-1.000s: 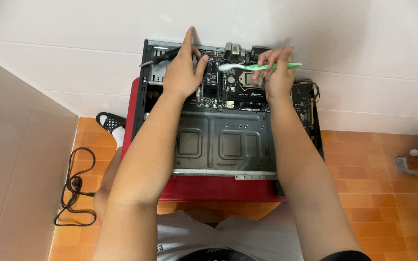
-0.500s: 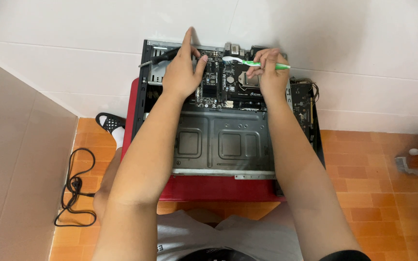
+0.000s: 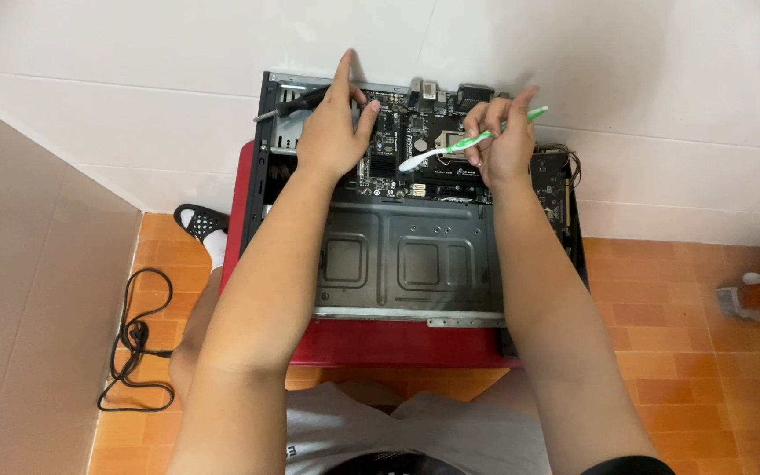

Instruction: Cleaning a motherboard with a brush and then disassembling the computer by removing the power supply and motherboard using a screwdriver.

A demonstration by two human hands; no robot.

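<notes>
No boxes or stickers I can make out. The toothbrush [image 3: 468,141] sits at about 12 o'clock over the circuit board [image 3: 415,149], long axis from 8 to 2 o'clock, white head low-left. The right hand [image 3: 499,141] pinches its green handle, hiding the middle. The left hand [image 3: 334,132] lies flat, fingers spread, on the open computer case [image 3: 406,255]. The board's small parts are too tiny to tell.

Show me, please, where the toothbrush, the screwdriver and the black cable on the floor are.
toothbrush [image 3: 464,142]: head view, on the green-and-white handle just left of the right hand.
screwdriver [image 3: 296,105]: head view, on the dark handle left of the left hand.
black cable [image 3: 134,339]: head view, on the loop lying on the orange tiles.
</notes>
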